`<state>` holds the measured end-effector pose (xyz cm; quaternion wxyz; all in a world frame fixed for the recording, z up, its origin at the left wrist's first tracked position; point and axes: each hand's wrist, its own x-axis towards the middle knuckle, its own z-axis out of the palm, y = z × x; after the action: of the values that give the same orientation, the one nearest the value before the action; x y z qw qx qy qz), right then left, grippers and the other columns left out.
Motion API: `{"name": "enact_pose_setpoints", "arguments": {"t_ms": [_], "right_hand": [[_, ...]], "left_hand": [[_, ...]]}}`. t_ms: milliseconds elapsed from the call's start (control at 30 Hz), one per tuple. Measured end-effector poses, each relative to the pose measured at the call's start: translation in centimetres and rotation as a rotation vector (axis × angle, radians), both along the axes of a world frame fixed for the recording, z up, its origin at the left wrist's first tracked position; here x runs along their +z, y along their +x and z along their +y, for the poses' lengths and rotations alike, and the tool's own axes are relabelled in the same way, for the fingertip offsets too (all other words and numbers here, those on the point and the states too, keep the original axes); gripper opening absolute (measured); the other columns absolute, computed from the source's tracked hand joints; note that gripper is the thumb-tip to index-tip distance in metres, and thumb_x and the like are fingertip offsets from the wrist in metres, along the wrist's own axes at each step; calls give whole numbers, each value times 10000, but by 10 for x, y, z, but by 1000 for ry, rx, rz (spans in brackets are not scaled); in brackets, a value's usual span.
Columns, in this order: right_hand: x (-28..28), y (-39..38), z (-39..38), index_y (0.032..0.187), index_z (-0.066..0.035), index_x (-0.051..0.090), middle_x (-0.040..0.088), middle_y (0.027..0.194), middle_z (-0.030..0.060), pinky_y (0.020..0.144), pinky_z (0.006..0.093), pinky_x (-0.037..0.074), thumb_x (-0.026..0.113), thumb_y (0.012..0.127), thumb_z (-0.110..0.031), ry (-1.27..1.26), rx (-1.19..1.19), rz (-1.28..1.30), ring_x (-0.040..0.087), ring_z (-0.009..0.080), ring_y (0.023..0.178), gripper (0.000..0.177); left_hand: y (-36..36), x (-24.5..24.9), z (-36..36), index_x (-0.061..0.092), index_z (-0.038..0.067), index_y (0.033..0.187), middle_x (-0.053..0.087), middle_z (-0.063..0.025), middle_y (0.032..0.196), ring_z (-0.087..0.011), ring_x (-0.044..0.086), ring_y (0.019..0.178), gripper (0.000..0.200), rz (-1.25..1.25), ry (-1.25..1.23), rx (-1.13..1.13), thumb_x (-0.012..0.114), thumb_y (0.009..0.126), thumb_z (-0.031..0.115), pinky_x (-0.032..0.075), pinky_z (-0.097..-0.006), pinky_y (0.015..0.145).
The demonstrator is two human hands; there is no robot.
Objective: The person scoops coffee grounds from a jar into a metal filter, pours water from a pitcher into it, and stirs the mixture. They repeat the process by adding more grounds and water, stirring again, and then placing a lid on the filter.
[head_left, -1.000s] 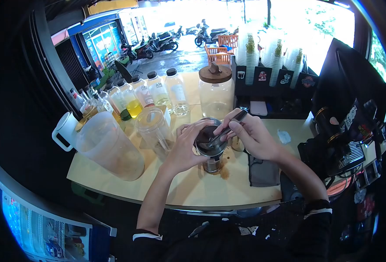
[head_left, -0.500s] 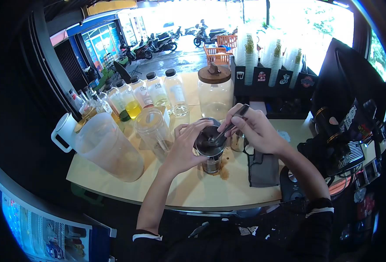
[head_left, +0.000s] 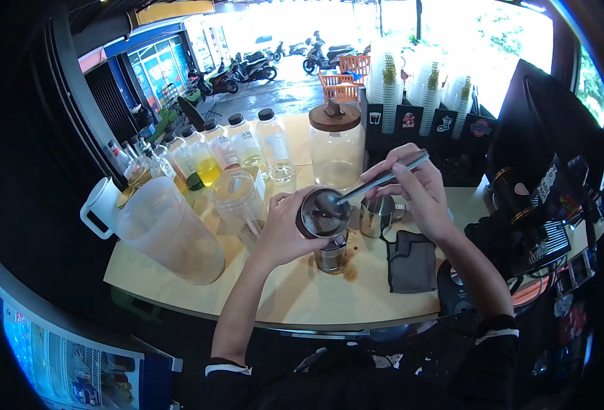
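A dark metal cup [head_left: 324, 213] with brownish liquid or residue inside is tilted toward me, and my left hand [head_left: 285, 229] is wrapped round its left side. My right hand [head_left: 415, 188] grips a metal spoon [head_left: 382, 179], whose tip is at the cup's right rim. Below the cup, a clear glass [head_left: 331, 258] with something dark in it stands on the counter beside brown spilled drops. A metal pitcher [head_left: 377, 217] stands to the right of the cup, partly behind the right hand.
The counter [head_left: 302, 304] holds a large plastic pitcher [head_left: 172, 229], a clear blender jar [head_left: 237, 201], a row of bottles [head_left: 247, 147] and a lidded glass jar [head_left: 335, 147]. A dark cloth [head_left: 411, 263] lies right, near a black machine [head_left: 520, 198]. Cup stacks [head_left: 425, 92] stand behind.
The cup has tipped toward me, showing its inside. My right hand has moved right and up, drawing the spoon from the cup's middle to its rim. The metal pitcher shows more.
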<state>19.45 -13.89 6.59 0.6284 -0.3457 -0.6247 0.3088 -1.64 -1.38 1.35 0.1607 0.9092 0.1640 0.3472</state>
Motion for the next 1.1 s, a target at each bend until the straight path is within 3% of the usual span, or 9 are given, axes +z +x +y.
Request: {"name": "enact_pose_setpoints", "arguments": {"t_ms": [67,367,533,667,800,867,967,1033,1100], "right_hand": [[-2,1,-4,1056,-36,441,630,1017,176,804,326,555,426,1009,-159,35,-51,155,668,216,879,132],[-28,18,-24,1024,-5,485,618,986,174,778,348,569,432,1004,-149,213,-282,228,669,220,857,155],[-59,36,-33,946,40,592,607,1001,145,812,342,558,461,992,-123,183,-344,175,652,193,872,214],[-102,30,-36,998,45,603,616,1011,106,845,317,532,504,956,-28,39,-289,78,624,164,942,130],[-145,22,-36,1015,40,618,622,1021,97,854,294,519,538,936,-18,-75,-309,-59,617,154,957,127],[-160,19,-36,1023,27,642,626,1030,97,817,258,512,570,912,-2,-72,-349,-194,610,151,965,136],[-172,11,-36,1015,15,661,627,1038,108,770,226,503,593,894,7,-83,-385,-194,610,152,959,139],[-182,7,-34,1012,12,662,630,1049,108,712,221,501,605,874,20,-97,-389,-134,620,143,925,149],[-190,7,-35,1023,-2,661,623,1074,101,692,241,512,608,857,32,-147,-435,-299,628,123,888,178]], "left_hand": [[1,3,-3,502,79,1254,654,-131,1081,-290,603,1056,813,2,-42,67,843,556,320,355,-404,1023],[4,-5,8,537,-18,1219,659,-168,1097,-276,643,1038,820,-60,-283,72,869,555,329,491,-371,934],[1,-9,13,524,-5,1245,630,-141,1157,-232,596,1109,793,-54,-400,57,885,591,259,434,-371,1002],[1,-12,17,520,-4,1249,625,-121,1161,-215,579,1115,769,-78,-461,25,884,616,237,419,-364,1013],[2,-19,21,517,-3,1253,619,-109,1167,-208,563,1134,758,-88,-498,21,878,626,221,407,-363,1023],[2,-22,23,512,-3,1258,612,-108,1180,-205,554,1147,759,-122,-550,-31,877,628,213,400,-360,1028],[3,-19,18,511,1,1261,612,-108,1179,-204,559,1140,759,-99,-519,-19,877,628,205,401,-356,1027],[3,-21,19,511,2,1261,612,-109,1179,-204,560,1138,762,-99,-509,-15,878,625,205,401,-354,1027],[4,-21,18,511,3,1261,612,-110,1179,-205,562,1136,764,-96,-499,-17,879,622,205,401,-353,1027]]}}
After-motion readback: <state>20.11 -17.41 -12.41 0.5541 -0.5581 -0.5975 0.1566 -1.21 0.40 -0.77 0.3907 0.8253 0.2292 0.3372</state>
